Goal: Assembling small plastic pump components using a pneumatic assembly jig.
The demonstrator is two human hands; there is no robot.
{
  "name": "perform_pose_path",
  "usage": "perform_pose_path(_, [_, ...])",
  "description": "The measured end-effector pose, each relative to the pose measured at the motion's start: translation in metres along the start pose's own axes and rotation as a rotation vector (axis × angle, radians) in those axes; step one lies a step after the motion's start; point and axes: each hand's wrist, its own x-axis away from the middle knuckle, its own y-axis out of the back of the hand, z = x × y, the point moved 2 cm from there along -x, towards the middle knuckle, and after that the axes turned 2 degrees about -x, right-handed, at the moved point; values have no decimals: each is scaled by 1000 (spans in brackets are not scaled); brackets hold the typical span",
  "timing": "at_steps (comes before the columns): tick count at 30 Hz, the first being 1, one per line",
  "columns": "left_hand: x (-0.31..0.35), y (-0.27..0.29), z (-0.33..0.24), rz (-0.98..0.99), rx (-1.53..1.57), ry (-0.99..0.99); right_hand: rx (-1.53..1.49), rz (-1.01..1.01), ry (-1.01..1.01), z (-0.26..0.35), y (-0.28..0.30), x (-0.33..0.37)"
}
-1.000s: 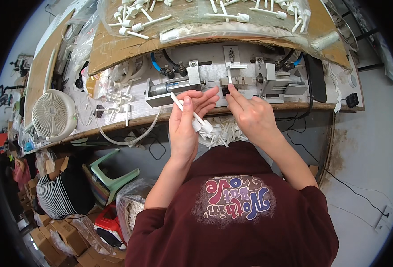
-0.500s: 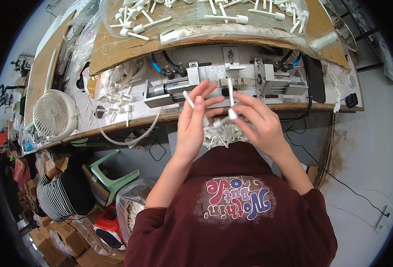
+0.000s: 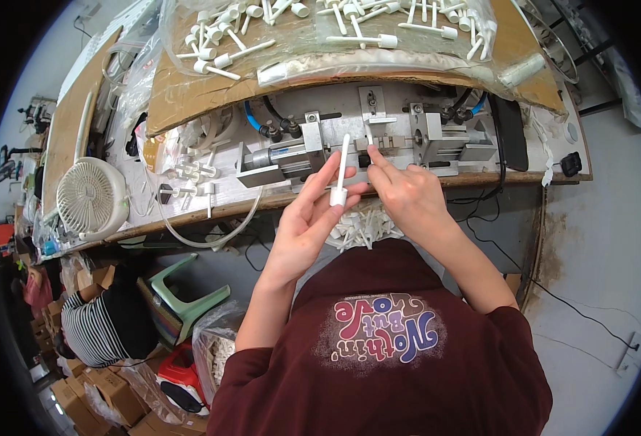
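- Above a white-topped bench [image 3: 234, 194], the left hand [image 3: 302, 236], fingers loosely parted, pinches one round-capped rod [image 3: 343, 163].
- Right hand [image 3: 409, 196], half curled, index fingertip at a second white rod [image 3: 369, 134] beside the clamp [image 3: 386, 142]; hold unclear.
- Two blocky metal actuators [image 3: 282, 161] flank it.
- Beyond: brown cardboard [image 3: 179, 91], one round fan [image 3: 90, 195], pale floor [image 3: 589, 247].

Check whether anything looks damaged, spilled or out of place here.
A ragged white strip droops past the front edge of the white-topped bench, looking torn. Brown blotches mark the pale surface near its right end; whether that's spillage is unclear.
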Motion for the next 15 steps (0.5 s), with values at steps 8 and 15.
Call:
perform_pose_path(8, [5, 4, -17, -197, -361, -283, -221, -139, -67, -37, 55, -60])
perform_pose_path(15, [-13, -18, 11, -151, -1172, -637, 384, -388, 281, -116, 53, -188])
